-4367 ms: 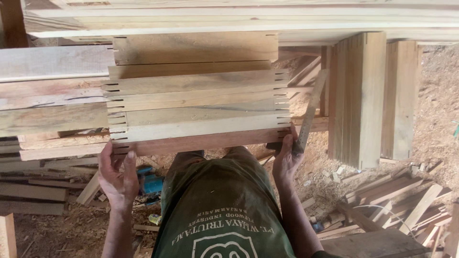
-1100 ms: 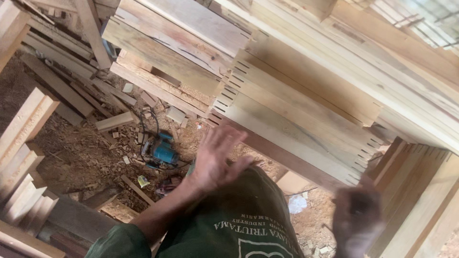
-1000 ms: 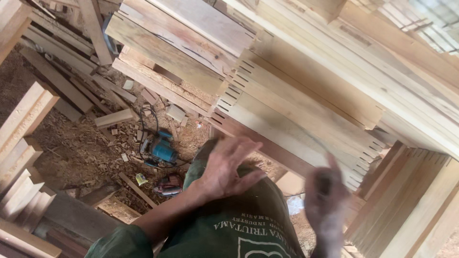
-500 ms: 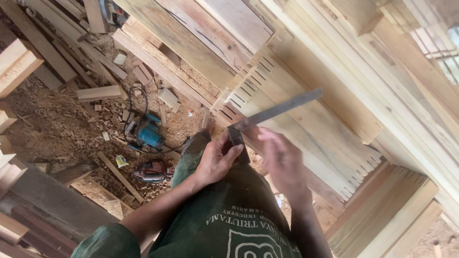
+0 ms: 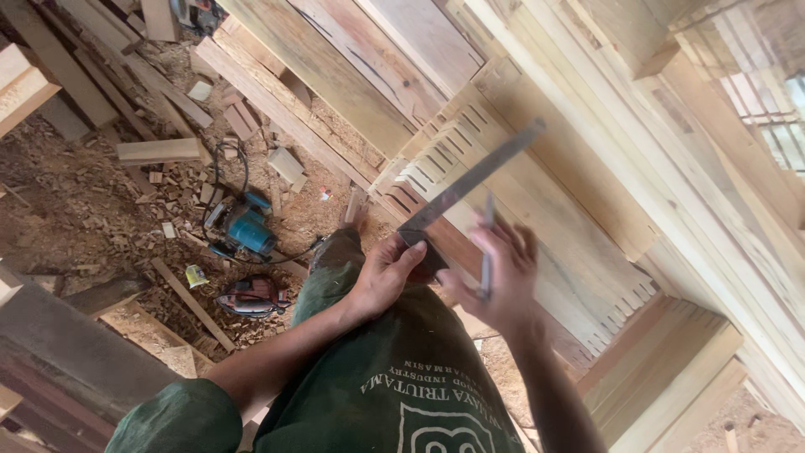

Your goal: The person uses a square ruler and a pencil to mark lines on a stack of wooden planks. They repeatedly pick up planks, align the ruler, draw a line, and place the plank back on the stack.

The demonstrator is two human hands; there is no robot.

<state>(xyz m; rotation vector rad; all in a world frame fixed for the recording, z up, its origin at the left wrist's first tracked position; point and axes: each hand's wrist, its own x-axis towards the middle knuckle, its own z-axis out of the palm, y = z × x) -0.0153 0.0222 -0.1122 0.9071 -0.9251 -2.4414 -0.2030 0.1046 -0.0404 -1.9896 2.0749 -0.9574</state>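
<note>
My left hand grips the dark stock of a try square, whose metal blade slants up to the right across a stack of notched wooden boards. My right hand hovers just beside it, holding a thin pencil-like stick upright between the fingers. The stacked boards lie on a workbench, their slotted ends facing me. My green shirt fills the lower middle of the view.
On the sawdust floor at left lie a blue power tool with its cord, a red power tool and scattered wood offcuts. Long planks run across the top. More boards stand at the lower right.
Both hands left the ends of the board stack. The view swung left, then the left hand brought the try square onto the boards and the right hand took up the thin stick.
</note>
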